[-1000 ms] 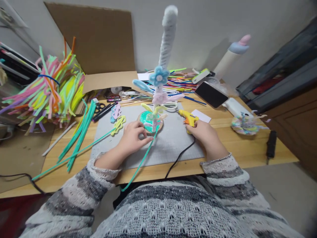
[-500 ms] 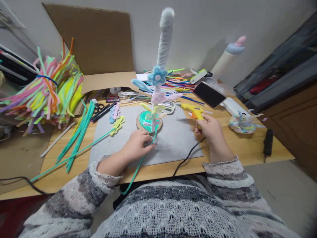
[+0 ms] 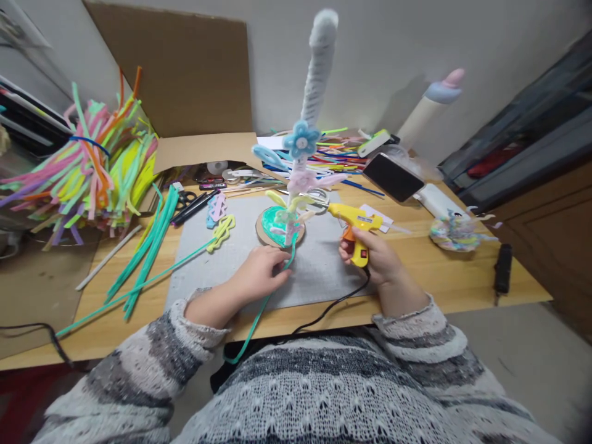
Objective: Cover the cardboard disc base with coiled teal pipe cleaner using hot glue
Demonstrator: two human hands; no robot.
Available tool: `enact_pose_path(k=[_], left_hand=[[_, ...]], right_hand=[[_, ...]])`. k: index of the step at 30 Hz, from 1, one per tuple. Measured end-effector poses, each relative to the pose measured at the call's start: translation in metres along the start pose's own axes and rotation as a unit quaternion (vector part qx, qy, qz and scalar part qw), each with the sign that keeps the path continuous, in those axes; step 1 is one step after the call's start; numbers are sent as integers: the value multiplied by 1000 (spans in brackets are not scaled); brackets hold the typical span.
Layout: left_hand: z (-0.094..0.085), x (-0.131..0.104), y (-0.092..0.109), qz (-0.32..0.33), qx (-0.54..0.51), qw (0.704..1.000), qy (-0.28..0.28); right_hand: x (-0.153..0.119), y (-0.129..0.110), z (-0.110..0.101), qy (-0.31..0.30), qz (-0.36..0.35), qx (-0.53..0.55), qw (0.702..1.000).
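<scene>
Glue gun (image 3: 355, 221) — right hand (image 3: 372, 256) clamped on its handle — points its nozzle left, barrel level.

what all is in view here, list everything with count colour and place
glue gun: one, yellow, held above the mat's right edge
green pipe cleaner: one, teal, runs from craft base off the desk edge
craft stem: one, white with blue flower, upright on a round base
grey mat: one, desk centre
pipe cleaner bundle: many, mixed colours, far left
cardboard box: one, brown, back left
phone: one, black, back right
left hand: pinches the green pipe cleaner
right hand: grips the glue gun
</scene>
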State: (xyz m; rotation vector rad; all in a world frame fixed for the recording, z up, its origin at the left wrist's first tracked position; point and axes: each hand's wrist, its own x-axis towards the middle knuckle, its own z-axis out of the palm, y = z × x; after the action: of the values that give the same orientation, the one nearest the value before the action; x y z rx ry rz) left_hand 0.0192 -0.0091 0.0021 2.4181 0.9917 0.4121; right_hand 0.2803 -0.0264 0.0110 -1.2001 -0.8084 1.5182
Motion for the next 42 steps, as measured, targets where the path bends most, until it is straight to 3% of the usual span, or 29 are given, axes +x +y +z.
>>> enact_pose_path(k=[6,11,16,24,26,30,33,37,39,42], left_hand=[[-8,-2,-8,-77,-59,995,28],[-10,-1,-17,-66,-34,993,91],[-12,1,-22,-112,36,984,137],[-12,5,-26,-151,45,976,149],[-12,4,-23,-125,52,981,136],[-8,-2,-12,-96,-14,994,54],[-3,-5,-4,-106,-41,994,10],[-1,-5,0,-118,-24,993,-11],[-2,-5,1,-126,-12,992,-14],[-3,-5,0,-124,-3,992,-18]], right_hand=[[7,15,3,31,29,-29,999],[8,18,7,19,42,-49,998],[7,20,6,9,30,-68,997],[6,25,10,15,-17,-107,994],[2,23,11,12,-36,-100,994],[-8,19,8,-14,-77,-95,992],[-16,21,5,-36,-62,-171,983],[-24,27,6,-14,-6,-370,929],[-27,28,11,-2,-22,-423,906],[-30,27,19,-8,-74,-437,896]])
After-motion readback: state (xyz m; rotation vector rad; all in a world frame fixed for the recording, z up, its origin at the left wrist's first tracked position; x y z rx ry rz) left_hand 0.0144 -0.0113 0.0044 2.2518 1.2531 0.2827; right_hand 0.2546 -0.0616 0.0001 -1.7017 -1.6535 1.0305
